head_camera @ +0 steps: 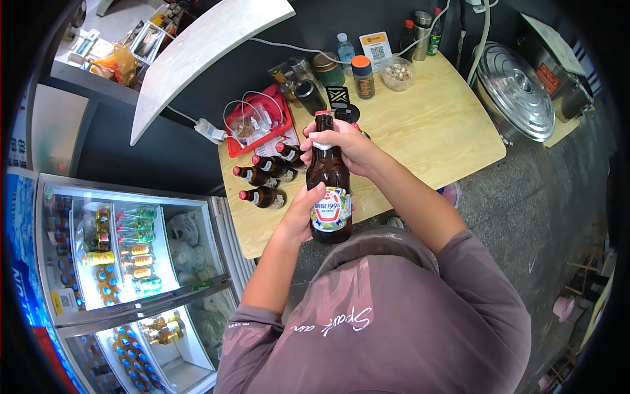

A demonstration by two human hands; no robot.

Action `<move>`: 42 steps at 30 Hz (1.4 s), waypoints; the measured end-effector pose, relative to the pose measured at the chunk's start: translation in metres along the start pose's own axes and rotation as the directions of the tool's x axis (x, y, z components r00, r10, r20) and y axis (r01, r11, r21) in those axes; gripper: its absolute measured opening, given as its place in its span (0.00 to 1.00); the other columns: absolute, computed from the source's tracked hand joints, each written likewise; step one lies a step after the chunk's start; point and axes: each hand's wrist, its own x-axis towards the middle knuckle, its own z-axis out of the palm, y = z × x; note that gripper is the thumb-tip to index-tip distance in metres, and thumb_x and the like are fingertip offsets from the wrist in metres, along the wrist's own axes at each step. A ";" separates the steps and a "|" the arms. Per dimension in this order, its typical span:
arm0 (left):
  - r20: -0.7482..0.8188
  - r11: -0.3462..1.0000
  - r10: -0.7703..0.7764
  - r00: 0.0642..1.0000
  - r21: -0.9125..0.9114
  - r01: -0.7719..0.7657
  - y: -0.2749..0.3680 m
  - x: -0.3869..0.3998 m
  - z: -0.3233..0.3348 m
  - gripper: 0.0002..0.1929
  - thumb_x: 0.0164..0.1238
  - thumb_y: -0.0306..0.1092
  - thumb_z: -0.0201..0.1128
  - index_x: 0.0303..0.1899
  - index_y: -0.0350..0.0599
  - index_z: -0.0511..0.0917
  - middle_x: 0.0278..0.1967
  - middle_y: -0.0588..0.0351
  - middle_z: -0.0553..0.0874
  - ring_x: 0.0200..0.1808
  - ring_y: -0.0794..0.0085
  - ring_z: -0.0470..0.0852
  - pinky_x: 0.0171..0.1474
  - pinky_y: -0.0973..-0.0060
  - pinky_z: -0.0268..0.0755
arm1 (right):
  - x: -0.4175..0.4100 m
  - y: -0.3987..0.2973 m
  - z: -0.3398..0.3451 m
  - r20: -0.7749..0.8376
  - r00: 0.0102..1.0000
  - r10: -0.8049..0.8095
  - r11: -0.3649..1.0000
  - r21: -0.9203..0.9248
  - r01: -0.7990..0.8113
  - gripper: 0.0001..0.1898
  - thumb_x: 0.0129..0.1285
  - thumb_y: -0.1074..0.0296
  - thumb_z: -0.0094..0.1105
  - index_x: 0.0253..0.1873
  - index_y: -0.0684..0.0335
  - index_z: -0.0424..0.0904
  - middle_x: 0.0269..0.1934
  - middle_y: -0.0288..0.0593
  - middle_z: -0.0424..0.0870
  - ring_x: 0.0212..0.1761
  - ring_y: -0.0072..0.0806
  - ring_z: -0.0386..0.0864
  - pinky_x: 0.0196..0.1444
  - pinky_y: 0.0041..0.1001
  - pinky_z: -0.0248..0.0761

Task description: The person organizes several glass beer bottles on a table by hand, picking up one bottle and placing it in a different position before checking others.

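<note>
A brown glass beer bottle (329,170) with a red cap and a colourful label is held in front of my chest, nearly upright in the picture. My left hand (300,212) grips its lower body, the thumb lying by the label's upper edge. Around the neck, just below the cap, my right hand (344,143) is closed. Several similar capped brown bottles (266,197) stand on the wooden table (418,133) to the left of the held one. Another red-capped bottle (362,130) is mostly hidden behind my right hand.
A red plastic basket (268,138) with cables and bags sits at the table's back left. Along the back are a black tumbler (310,96), a phone stand (338,101), an orange-lidded cup (362,76) and a garlic bowl (397,74). A lit drinks fridge (133,192) is at left.
</note>
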 end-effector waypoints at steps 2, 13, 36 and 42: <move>-0.059 0.997 0.010 0.998 0.082 -0.005 -0.007 0.002 -0.004 0.34 0.74 0.55 0.61 0.66 0.34 0.67 0.53 0.37 0.84 0.50 0.49 0.88 0.53 0.55 0.84 | 0.000 0.005 -0.004 -0.074 0.997 0.032 0.999 0.014 -0.031 0.13 0.66 0.68 0.66 0.50 0.63 0.73 0.37 0.45 0.85 0.35 0.36 0.87 0.45 0.37 0.84; -0.138 1.000 0.024 0.990 0.014 -0.022 0.009 -0.012 0.010 0.30 0.83 0.55 0.43 0.71 0.39 0.65 0.65 0.50 0.78 0.65 0.65 0.77 0.70 0.60 0.66 | 0.000 0.004 -0.003 0.017 1.000 -0.014 0.996 0.085 0.013 0.12 0.63 0.71 0.62 0.49 0.64 0.73 0.30 0.43 0.81 0.30 0.32 0.84 0.41 0.40 0.84; -0.042 0.999 0.010 0.999 0.049 -0.008 -0.002 0.001 0.000 0.40 0.78 0.66 0.45 0.71 0.35 0.62 0.58 0.35 0.81 0.57 0.44 0.85 0.61 0.50 0.78 | 0.005 0.010 -0.006 0.252 0.953 -0.170 0.963 0.246 0.107 0.13 0.58 0.68 0.61 0.47 0.62 0.74 0.28 0.43 0.80 0.28 0.35 0.82 0.39 0.40 0.82; -0.042 0.984 0.098 0.994 0.151 -0.091 -0.009 0.002 0.002 0.42 0.67 0.64 0.65 0.66 0.36 0.66 0.54 0.41 0.83 0.54 0.51 0.87 0.55 0.56 0.83 | -0.001 0.011 -0.006 0.234 0.954 -0.186 0.973 0.177 0.146 0.11 0.58 0.69 0.61 0.44 0.61 0.71 0.28 0.44 0.80 0.28 0.37 0.83 0.39 0.41 0.82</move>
